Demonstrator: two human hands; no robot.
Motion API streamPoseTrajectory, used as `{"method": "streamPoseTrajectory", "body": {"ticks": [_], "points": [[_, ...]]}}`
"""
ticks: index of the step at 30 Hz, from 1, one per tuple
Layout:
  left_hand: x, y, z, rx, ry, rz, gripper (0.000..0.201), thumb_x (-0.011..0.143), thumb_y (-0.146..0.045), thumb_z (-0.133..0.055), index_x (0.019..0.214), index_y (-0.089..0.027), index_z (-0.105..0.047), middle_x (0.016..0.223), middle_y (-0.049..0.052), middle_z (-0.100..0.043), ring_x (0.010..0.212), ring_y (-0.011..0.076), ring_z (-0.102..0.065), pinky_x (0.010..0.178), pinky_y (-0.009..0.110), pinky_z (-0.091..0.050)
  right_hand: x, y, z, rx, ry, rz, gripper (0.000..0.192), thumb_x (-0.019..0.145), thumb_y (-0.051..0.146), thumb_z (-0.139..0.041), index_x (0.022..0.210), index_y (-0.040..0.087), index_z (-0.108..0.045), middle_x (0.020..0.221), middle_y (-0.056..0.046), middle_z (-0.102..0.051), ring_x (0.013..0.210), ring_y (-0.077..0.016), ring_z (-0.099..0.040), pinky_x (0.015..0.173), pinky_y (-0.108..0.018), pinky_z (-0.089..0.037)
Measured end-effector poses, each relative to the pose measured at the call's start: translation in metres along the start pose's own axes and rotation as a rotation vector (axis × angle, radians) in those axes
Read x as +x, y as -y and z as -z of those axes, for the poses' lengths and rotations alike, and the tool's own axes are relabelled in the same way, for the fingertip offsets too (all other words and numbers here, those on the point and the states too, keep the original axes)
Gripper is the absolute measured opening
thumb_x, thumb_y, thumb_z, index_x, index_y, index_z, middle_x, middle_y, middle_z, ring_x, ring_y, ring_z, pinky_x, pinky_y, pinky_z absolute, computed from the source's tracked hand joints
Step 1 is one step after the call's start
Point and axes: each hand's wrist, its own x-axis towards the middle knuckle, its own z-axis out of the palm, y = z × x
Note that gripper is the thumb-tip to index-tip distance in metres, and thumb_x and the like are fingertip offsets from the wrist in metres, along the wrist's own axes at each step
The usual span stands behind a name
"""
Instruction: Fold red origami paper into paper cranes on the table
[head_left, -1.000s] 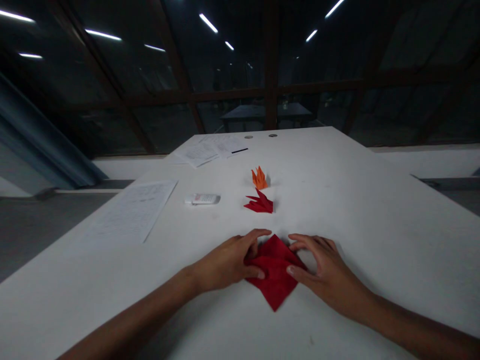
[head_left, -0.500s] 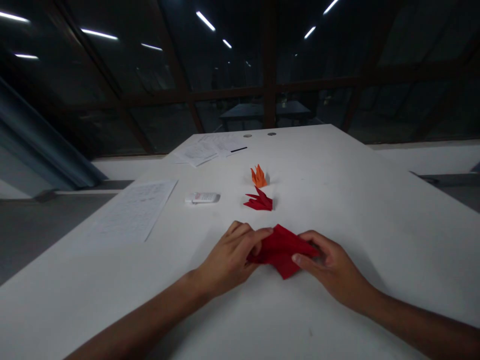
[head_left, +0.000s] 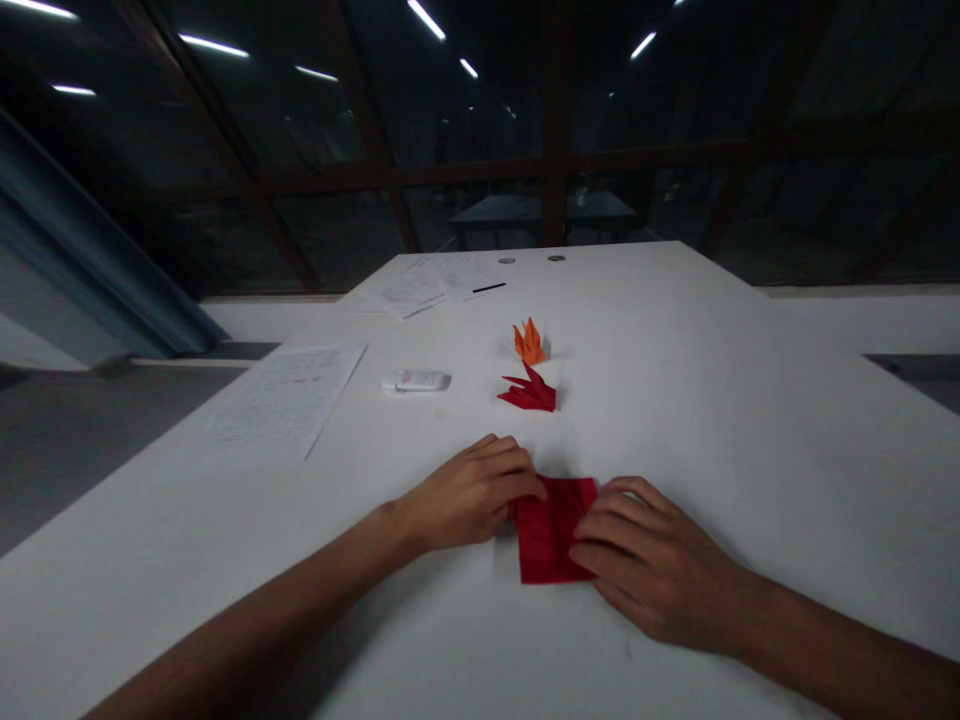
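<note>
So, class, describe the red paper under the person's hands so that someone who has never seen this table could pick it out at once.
Start at the white table and come to its near edge, where the left hand and right hand press down. Between them lies the red paper. Unlike the small red folded figure and the orange folded figure farther back, it lies flat and squarish.

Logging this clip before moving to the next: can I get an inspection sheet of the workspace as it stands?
Surface: white table, dimly lit.
Job's things: red paper lying flat.
Clutter: red folded figure, orange folded figure, small white tube, printed sheets, more papers.
Hands: left hand and right hand both flat, pressing the red paper's edges.
Cables: nothing seen.
Surroundings: dark windows, another table behind.
</note>
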Motion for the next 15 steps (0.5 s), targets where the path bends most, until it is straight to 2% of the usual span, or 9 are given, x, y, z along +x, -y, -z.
{"method": "streamPoseTrajectory", "body": {"ticks": [4, 5, 8, 10, 12, 15], "points": [[0.001, 0.002, 0.019, -0.206, 0.073, 0.046, 0.062, 0.069, 0.009, -0.048, 0.12, -0.023, -0.065, 0.111, 0.005, -0.067, 0.107, 0.0198, -0.057, 0.101, 0.035, -0.047, 0.001, -0.001, -0.001, 0.107, 0.119, -0.076, 0.025, 0.092, 0.036, -0.066, 0.11, 0.02, -0.07, 0.11, -0.009, -0.072, 0.101, -0.0268, -0.063, 0.099, -0.052, -0.047], [0.001, 0.0, 0.021, -0.258, 0.07, 0.04, 0.063, 0.067, 0.009, -0.049, 0.12, -0.021, -0.064, 0.111, 0.005, -0.066, 0.108, 0.02, -0.057, 0.1, 0.034, -0.048, 0.001, -0.001, -0.001, 0.12, 0.125, -0.084, 0.027, 0.092, 0.037, -0.066, 0.112, 0.019, -0.069, 0.112, -0.009, -0.072, 0.103, -0.0275, -0.063, 0.098, -0.052, -0.048], [0.003, -0.01, 0.019, -0.316, -0.006, 0.085, 0.04, 0.081, -0.004, -0.058, 0.119, -0.018, -0.063, 0.11, 0.007, -0.065, 0.105, 0.0215, -0.058, 0.099, 0.037, -0.048, 0.0, -0.002, -0.001, 0.174, 0.084, -0.118, 0.023, 0.095, 0.033, -0.064, 0.112, 0.02, -0.068, 0.112, -0.008, -0.073, 0.102, -0.0261, -0.065, 0.095, -0.048, -0.051], [0.004, -0.017, 0.011, -0.277, 0.023, 0.117, 0.025, 0.089, -0.023, -0.066, 0.114, -0.019, -0.065, 0.108, 0.008, -0.066, 0.102, 0.0234, -0.058, 0.098, 0.041, -0.047, -0.001, -0.005, -0.002, 0.231, 0.014, -0.19, 0.018, 0.098, 0.025, -0.058, 0.114, 0.02, -0.067, 0.111, -0.007, -0.073, 0.102, -0.0228, -0.066, 0.094, -0.043, -0.054], [0.005, -0.022, 0.003, -0.257, 0.076, 0.121, 0.027, 0.09, -0.033, -0.07, 0.114, -0.02, -0.066, 0.11, 0.008, -0.067, 0.105, 0.0245, -0.059, 0.1, 0.042, -0.046, -0.002, -0.012, -0.004, 0.274, -0.071, -0.311, 0.023, 0.101, 0.017, -0.05, 0.118, 0.021, -0.065, 0.112, -0.006, -0.073, 0.105, -0.02, -0.067, 0.095, -0.04, -0.055], [0.006, -0.023, -0.001, -0.297, 0.119, 0.108, 0.028, 0.089, -0.029, -0.072, 0.115, -0.02, -0.066, 0.114, 0.008, -0.067, 0.109, 0.0231, -0.06, 0.103, 0.04, -0.046, -0.002, -0.024, -0.006, 0.254, -0.16, -0.448, 0.032, 0.099, 0.01, -0.044, 0.121, 0.023, -0.063, 0.117, -0.007, -0.072, 0.113, -0.0211, -0.065, 0.1, -0.043, -0.054]]}}
